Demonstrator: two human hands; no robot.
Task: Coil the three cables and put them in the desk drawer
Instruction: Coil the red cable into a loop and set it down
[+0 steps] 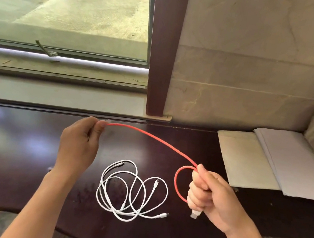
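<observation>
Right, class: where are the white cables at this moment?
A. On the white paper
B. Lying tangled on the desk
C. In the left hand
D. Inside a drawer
B: the white cables lie in a loose tangle on the dark desk, between both hands.

A window (71, 7) stood at the far left beyond my dark desktop (19, 140). White papers (294, 163) and a cream sheet (246, 160) lay far right, touching.

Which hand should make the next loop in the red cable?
Probably the left hand: it pinches the free end of the red cable and can swing it over. The right hand already grips the first loop, so it should hold.
</observation>
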